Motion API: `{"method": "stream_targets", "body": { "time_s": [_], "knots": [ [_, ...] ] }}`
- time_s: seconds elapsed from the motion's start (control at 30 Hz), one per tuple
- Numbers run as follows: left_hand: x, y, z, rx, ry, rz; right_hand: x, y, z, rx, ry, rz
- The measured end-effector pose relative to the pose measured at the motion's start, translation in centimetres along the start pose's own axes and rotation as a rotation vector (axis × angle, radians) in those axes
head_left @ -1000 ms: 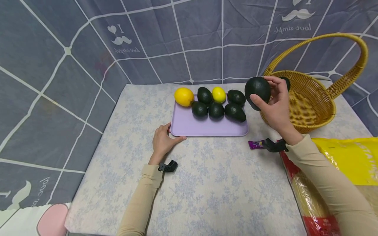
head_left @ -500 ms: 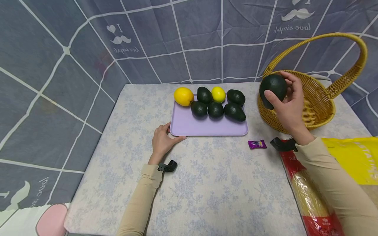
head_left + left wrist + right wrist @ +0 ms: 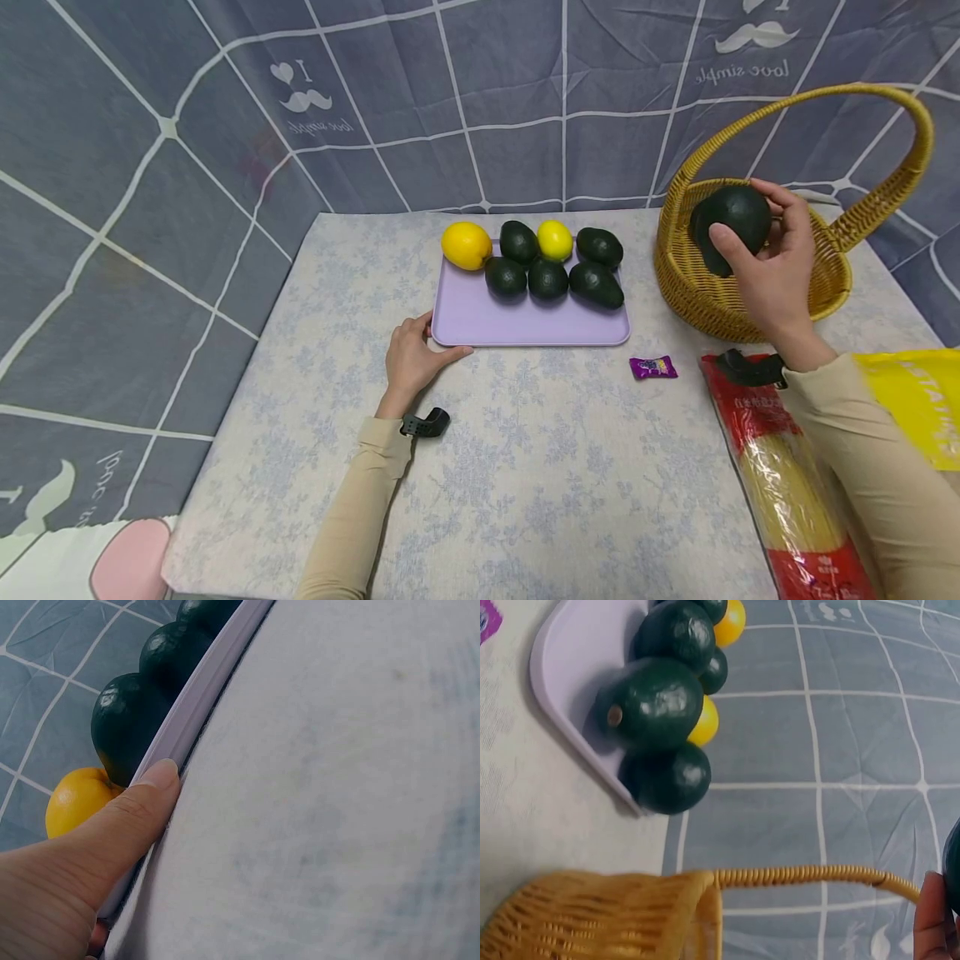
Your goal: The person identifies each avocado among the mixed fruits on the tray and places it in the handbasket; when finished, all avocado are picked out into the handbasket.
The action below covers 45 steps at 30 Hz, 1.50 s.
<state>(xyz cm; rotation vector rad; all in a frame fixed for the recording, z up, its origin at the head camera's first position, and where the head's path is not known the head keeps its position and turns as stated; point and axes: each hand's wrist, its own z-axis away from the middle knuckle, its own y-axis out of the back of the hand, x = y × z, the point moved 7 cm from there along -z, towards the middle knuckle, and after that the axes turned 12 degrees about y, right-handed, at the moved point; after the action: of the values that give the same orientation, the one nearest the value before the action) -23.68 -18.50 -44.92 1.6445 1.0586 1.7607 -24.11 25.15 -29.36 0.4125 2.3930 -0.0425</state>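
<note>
My right hand (image 3: 783, 267) holds a dark green avocado (image 3: 738, 221) over the wicker basket (image 3: 675, 287), its thumb on the near side. Another dark edge shows just left of that fruit, probably a second avocado mostly hidden behind it. The lilac tray (image 3: 525, 325) bears several avocados (image 3: 596, 286), an orange-yellow lemon (image 3: 467, 246) and a smaller yellow lemon (image 3: 555, 241). At its near left corner my left hand (image 3: 411, 358) grips the tray, thumb (image 3: 154, 784) along the front rim and fingers at the left side. In the right wrist view only fingertips (image 3: 930, 915) and a sliver of avocado show.
A purple-wrapped candy (image 3: 653, 367) lies between tray and basket. On the right lie a red-ended pack of noodles (image 3: 787, 492) and a yellow bag (image 3: 911, 408), partly under the right sleeve. The basket's tall handle (image 3: 810, 100) arches above it. Grey curtains stand behind and left.
My right hand has carried the avocado rightward from beside the tray to over the basket. The candy came fully into sight. My left hand and the tray have stayed put.
</note>
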Motion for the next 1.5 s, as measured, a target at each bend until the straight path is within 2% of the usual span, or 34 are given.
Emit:
{"method": "stream_targets", "body": {
  "time_s": [0.37, 0.57, 0.77, 0.97, 1.13, 1.33, 1.5],
  "knots": [
    [-0.1, 0.2, 0.0, -0.002, 0.013, 0.003, 0.1, 2.3, -0.5, 0.044, 0.005, 0.058],
    [-0.1, 0.2, 0.1, -0.002, 0.01, -0.001, 0.2, 3.3, -1.0, 0.028, -0.072, 0.118],
    [-0.1, 0.2, 0.0, -0.002, 0.007, 0.005, 1.5, 4.8, -1.6, 0.009, -0.119, 0.223],
    [0.0, 0.1, 0.0, -0.002, -0.004, 0.012, 2.4, 6.0, -2.1, -0.014, -0.2, 0.275],
    [-0.1, 0.1, 0.0, 0.005, -0.003, 0.006, 3.1, 6.4, -2.6, -0.056, -0.248, 0.311],
    [-0.1, 0.0, 0.0, -0.001, 0.004, 0.007, 4.6, 6.9, -2.7, -0.13, -0.351, 0.382],
    [-0.1, 0.0, 0.1, -0.003, 0.008, 0.005, 6.6, 7.2, -2.9, -0.171, -0.449, 0.357]
  ]
}}
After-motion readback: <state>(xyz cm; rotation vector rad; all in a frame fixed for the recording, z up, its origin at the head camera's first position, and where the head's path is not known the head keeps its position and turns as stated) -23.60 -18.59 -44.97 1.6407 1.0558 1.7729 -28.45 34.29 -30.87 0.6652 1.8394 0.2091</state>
